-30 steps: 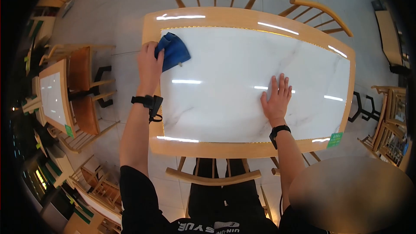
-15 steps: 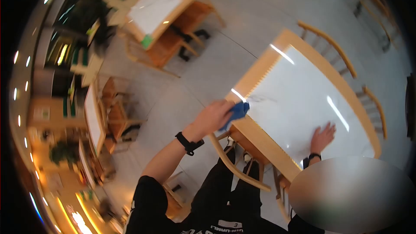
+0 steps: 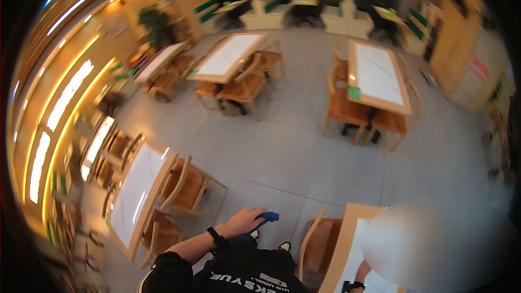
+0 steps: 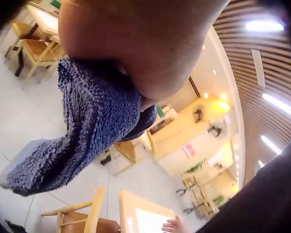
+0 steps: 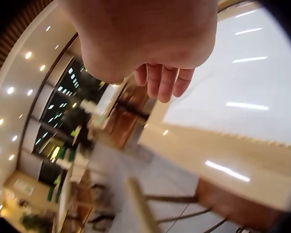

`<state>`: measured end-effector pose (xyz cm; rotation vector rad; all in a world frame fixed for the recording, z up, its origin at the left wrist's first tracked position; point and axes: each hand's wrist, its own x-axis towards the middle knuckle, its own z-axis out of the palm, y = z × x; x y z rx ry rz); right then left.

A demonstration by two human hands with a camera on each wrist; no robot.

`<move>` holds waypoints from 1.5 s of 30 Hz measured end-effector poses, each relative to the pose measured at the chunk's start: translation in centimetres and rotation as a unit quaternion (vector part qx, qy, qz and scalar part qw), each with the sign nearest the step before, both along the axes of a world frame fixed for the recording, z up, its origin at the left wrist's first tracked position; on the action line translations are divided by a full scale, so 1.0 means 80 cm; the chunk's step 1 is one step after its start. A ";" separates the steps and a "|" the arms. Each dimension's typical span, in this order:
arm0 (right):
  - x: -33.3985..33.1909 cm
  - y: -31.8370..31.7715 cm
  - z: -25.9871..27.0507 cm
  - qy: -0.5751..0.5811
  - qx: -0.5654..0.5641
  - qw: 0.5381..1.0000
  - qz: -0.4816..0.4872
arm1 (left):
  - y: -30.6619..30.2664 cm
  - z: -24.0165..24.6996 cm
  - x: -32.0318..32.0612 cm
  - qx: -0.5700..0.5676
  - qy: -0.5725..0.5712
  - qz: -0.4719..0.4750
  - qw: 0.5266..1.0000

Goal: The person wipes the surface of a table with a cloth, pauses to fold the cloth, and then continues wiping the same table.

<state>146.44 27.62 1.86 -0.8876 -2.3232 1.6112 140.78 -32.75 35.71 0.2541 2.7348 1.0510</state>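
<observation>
The blue cloth (image 4: 94,116) is gripped in the left hand (image 3: 242,221), its loose end left hanging above the floor (image 3: 260,152), clear of any tabletop. A carrying step seems to be in hand; next, a firm grip and room past the chair (image 3: 323,244) would be called for. The right hand (image 5: 150,43), fingers loosely extended, is held at the near table (image 5: 194,138); whether its top is touched cannot be told.
</observation>
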 end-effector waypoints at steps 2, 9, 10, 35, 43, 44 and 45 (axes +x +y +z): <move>-0.076 -0.105 0.042 -0.012 -0.069 0.987 0.142 | -0.024 0.003 0.039 0.014 -0.027 0.092 0.995; -0.248 -0.470 0.202 -0.018 -0.117 0.793 0.598 | -0.098 0.007 0.120 0.049 -0.055 0.211 0.975; -0.255 -0.517 0.232 -0.013 -0.123 0.763 0.634 | -0.107 0.005 0.132 0.055 -0.042 0.221 0.973; -0.202 -1.103 0.397 0.031 0.008 0.513 0.858 | -0.527 -0.016 0.140 0.137 0.015 0.374 0.917; -0.263 -1.279 0.364 -0.044 -0.018 0.503 0.863 | -0.633 -0.078 0.141 0.240 -0.039 0.486 0.840; -0.275 -1.303 0.347 -0.022 -0.012 0.490 0.871 | -0.648 -0.087 0.135 0.260 -0.039 0.512 0.818; -0.284 -1.327 0.324 -0.003 -0.007 0.479 0.878 | -0.665 -0.098 0.130 0.281 -0.042 0.536 0.795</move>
